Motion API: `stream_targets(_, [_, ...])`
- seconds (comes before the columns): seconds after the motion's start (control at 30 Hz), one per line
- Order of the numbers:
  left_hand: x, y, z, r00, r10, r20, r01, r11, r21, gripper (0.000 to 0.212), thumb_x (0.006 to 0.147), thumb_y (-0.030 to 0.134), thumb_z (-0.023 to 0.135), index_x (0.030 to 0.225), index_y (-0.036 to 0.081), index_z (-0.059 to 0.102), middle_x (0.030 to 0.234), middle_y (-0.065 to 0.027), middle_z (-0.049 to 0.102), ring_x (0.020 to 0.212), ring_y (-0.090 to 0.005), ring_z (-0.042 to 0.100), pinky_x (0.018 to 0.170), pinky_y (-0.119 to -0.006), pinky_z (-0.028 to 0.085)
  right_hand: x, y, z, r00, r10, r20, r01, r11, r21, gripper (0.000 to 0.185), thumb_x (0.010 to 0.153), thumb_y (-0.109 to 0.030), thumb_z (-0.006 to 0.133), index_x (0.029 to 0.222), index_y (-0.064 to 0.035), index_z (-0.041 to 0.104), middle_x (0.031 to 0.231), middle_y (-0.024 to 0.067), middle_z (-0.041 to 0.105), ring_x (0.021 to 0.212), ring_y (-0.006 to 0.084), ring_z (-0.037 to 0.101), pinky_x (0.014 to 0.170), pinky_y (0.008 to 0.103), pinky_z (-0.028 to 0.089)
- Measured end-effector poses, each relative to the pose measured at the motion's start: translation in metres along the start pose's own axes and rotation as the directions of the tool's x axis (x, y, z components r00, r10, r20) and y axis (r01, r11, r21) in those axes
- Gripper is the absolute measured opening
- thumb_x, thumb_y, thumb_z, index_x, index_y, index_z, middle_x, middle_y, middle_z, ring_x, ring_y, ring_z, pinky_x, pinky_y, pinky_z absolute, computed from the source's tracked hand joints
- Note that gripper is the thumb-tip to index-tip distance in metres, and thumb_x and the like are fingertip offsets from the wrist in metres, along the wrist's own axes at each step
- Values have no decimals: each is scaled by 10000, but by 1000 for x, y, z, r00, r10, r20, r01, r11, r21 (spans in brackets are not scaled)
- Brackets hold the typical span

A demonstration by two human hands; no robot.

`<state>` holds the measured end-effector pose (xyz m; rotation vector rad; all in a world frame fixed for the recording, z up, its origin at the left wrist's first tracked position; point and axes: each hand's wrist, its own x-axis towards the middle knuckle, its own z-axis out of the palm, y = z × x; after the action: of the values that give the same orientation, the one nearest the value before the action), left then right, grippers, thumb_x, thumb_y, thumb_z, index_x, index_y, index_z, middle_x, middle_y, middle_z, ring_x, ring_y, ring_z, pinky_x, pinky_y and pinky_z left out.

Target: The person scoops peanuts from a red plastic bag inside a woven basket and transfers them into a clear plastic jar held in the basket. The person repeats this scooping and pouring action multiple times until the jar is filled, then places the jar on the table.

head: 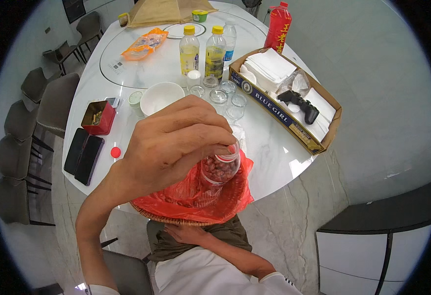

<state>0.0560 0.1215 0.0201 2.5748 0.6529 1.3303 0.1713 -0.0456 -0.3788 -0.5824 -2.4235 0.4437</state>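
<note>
My left hand (180, 140) reaches over a woven basket (175, 220) lined with a red plastic bag (245, 184). Its fingertips pinch the top of a clear jar (221, 171) of reddish-brown nuts, which look like peanuts; the fingers partly hide the jar's mouth, where a bit of red shows. The jar stands inside the lined basket, at its right side. Below the basket's near rim, at my lap, is my right hand (185, 233); its fingers are partly hidden, and whether they hold the basket cannot be told.
Beyond the basket are a white bowl (162, 96), several clear jars (236, 107) and bottles with yellow caps (189, 51). A cardboard tray (285, 121) with napkins and a game controller lies right. At left are phones (89, 156), a red box (105, 118) and a red cap (116, 152).
</note>
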Motion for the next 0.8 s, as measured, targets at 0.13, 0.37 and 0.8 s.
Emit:
stream_targets(0.13, [4,1,0,999,2,51,-2,1000,-9,260,860,62,885,1110,26,819,1108,-131,780,1025,-307,740,888,-397,605,-1,-1,4,996,73,56,-80,988,132,282,1051,-255,708,1274,-82,710,1329,181,673,1226,407,677,1005,554,565])
stream_targets(0.37, [2,-2,2,998,-19,63,20,1000,-11,302,856,112,902,1127,12,816,1143,-150,774,1051,-319,742,904,-410,604,-3,2,4,1000,22,11,-22,999,41,286,1074,-292,672,1290,-109,713,1320,170,692,1192,399,695,994,559,568])
stream_targets(0.8, [-90,-4,-16,973,-228,-26,230,965,126,330,786,32,927,1089,6,799,1026,-132,729,898,-294,721,768,-364,581,5,-2,2,993,-104,51,115,939,-325,474,1088,-310,588,1502,-91,662,1555,144,631,1417,320,624,1128,515,564])
